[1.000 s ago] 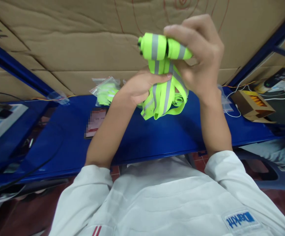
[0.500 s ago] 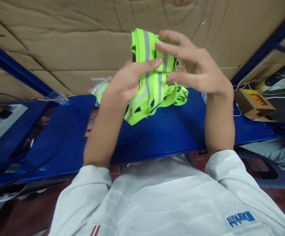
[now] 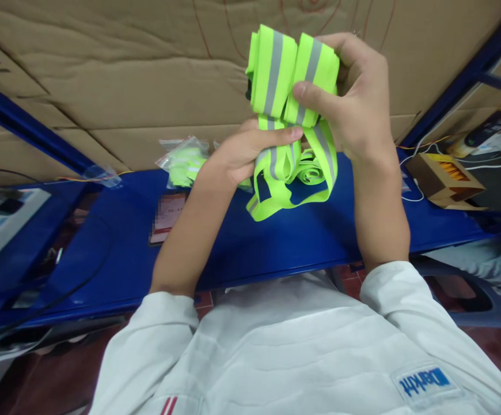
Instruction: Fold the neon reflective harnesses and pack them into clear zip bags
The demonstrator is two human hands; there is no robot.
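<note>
Both hands hold a bundle of neon-yellow reflective strap (image 3: pixel 273 72) with a grey stripe, raised above the blue table. My left hand (image 3: pixel 250 147) grips its lower part, thumb laid across the bands. The fingers of my right hand (image 3: pixel 349 86) are behind a folded section at the upper right, with the thumb pressed on its front. Loose loops hang below the hands, one swinging out to the right. Behind them lies a rolled coil of the same strap (image 3: pixel 311 172). A black piece shows at the bundle's left edge.
Clear plastic bags (image 3: pixel 183 164) with neon-yellow material lie behind my left forearm. A phone (image 3: pixel 167 218) rests on the blue table (image 3: pixel 276 248). At the right are an open cardboard box (image 3: pixel 447 181), white cables and a bottle (image 3: pixel 488 129). Cardboard sheeting (image 3: pixel 147 69) stands behind.
My right hand, loosely spread beside the strap before, now pinches the folded right section. The bundle has moved up and right, its two folded sections side by side. My left hand has slid lower on the bundle.
</note>
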